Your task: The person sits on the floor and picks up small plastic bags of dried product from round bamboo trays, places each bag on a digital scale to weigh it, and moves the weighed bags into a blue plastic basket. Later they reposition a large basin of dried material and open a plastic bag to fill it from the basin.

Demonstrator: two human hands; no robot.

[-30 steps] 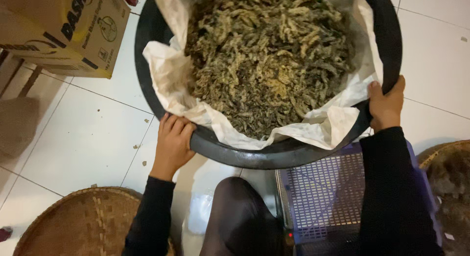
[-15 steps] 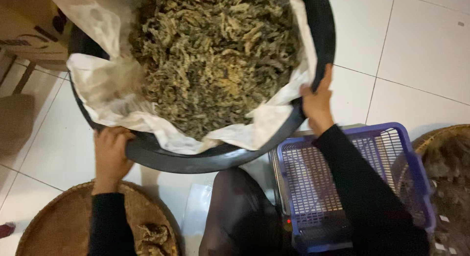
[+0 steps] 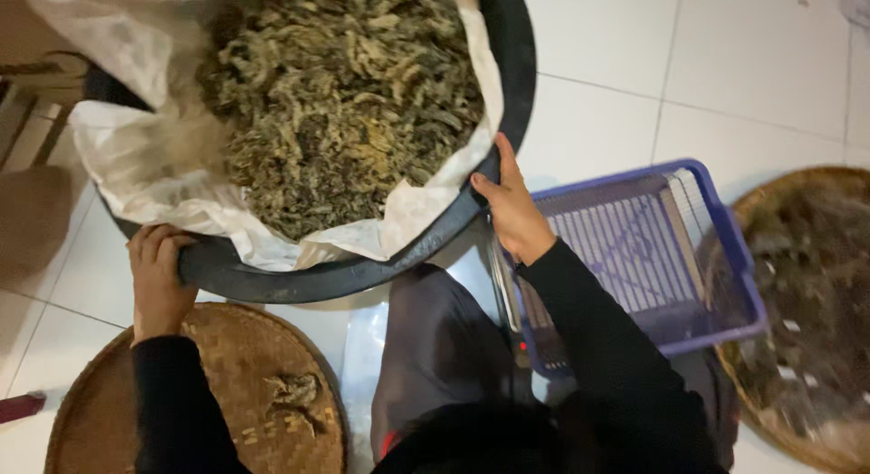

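The left hand sits at the lower left of the frame, fingers curled over the rim of a black tub and clenched on it. The right hand is near the centre, thumb and fingers grasping the same rim on its right side. Both arms wear black sleeves running down to the bottom edge.

The tub fills the upper left and centre of the frame and is held tilted between the two hands. A white liner lies inside it and folds out over the near rim. On the liner is a heap of dried, shrivelled, greenish-brown plant bits, filling most of the tub.

Below the left hand, at the lower left, lies a round woven tray with a small clump of the same dried stuff near its middle. Just right of the right hand stands a blue slotted plastic basket, right of centre. At the right edge a second woven tray holds more dried material, blurred. All of it rests on a white tiled floor. The person's knee, in dark cloth, shows between the arms at bottom centre
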